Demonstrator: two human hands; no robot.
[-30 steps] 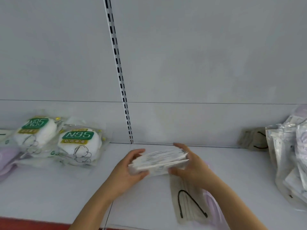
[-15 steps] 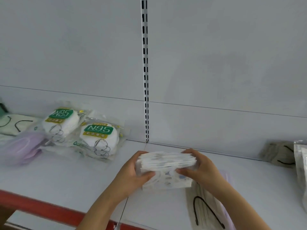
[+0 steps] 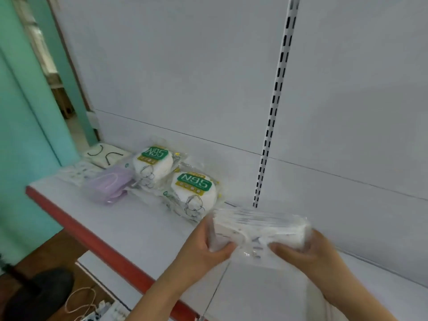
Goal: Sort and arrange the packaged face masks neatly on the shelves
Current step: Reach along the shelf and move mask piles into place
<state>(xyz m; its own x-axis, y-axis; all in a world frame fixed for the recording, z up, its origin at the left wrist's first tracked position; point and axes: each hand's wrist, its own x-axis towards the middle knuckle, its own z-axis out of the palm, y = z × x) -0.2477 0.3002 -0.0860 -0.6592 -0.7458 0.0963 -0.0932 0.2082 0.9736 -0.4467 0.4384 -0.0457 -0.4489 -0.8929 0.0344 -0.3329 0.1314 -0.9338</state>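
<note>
A stack of white packaged face masks (image 3: 259,228) is held just above the white shelf (image 3: 143,230). My left hand (image 3: 206,246) grips its left end, thumb in front. My right hand (image 3: 303,253) grips its right end. Two N95 mask packs lie to the left, one near the stack (image 3: 194,193) and one further back (image 3: 154,164). A purple mask pack (image 3: 108,185) lies left of them. A white mask pack with black ear loops (image 3: 106,155) sits at the back left corner, with another clear pack (image 3: 77,172) in front of it.
The shelf has a red front edge (image 3: 92,239) and a white back panel with a slotted upright (image 3: 273,112). A teal wall (image 3: 25,135) stands at left. Below the shelf are a brown floor, a dark object (image 3: 39,295) and a loose cord (image 3: 78,302).
The view has swung left, and the N95 packs now appear closer to the stack. Both hands keep hold of the stack, which sits a little higher and further left over the shelf.
</note>
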